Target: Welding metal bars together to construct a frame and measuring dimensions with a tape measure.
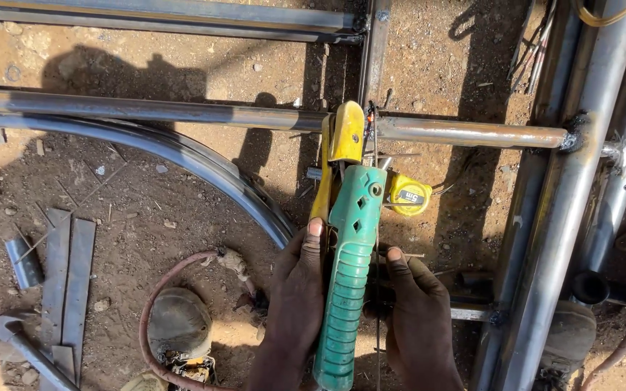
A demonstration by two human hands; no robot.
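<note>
A green welding electrode holder [348,282] with yellow jaws is gripped upright by the left hand [297,304], thumb laid along its side. The right hand [418,318] is closed beside it on the right, seemingly pinching a thin welding rod [377,318], though the grip is partly hidden. The holder's yellow tip is set against the horizontal steel tube [182,108], near where an upright bar [375,43] crosses it. On the far right, a finished weld bead [572,137] is seen where the tube meets the long pipe [581,181]. The middle joint appears unwelded; no arc is seen, so that work is judged barely begun. A yellow tape measure [409,194] is left on the dirt just right of the holder.
</note>
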